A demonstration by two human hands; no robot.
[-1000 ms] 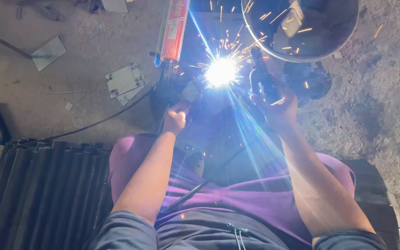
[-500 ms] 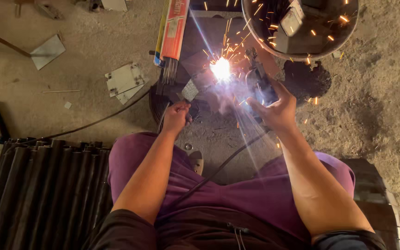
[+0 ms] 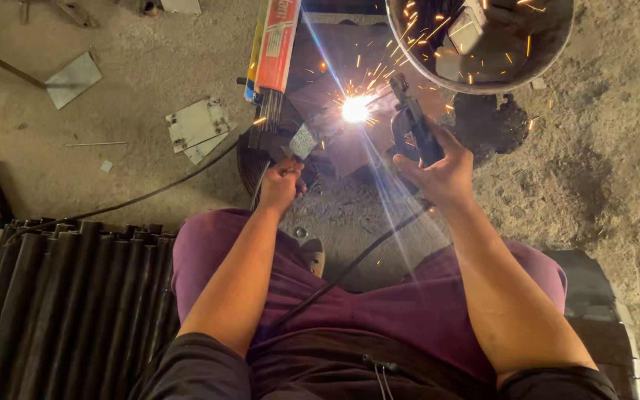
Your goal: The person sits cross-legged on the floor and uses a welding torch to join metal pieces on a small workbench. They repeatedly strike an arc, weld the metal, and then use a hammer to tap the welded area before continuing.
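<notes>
My right hand (image 3: 438,174) grips a dark welding electrode holder (image 3: 412,126); its tip meets a bright arc (image 3: 355,110) that throws sparks. My left hand (image 3: 281,184) is closed on a small grey metal piece (image 3: 303,141) and holds it against the dark workpiece (image 3: 342,152) just left of the arc. A black cable (image 3: 350,267) runs from the holder back over my purple trousers (image 3: 379,296).
A round metal tub (image 3: 550,52) with scrap sits at the upper right. A red packet of welding rods (image 3: 275,44) lies at the top centre. Flat metal plates (image 3: 198,127) lie on the dirt floor. Dark pipes (image 3: 61,296) are stacked at the left.
The arc has dimmed from a wide glare to a smaller spark point. My right hand with the holder has shifted slightly right and down; my left hand stays on the metal piece.
</notes>
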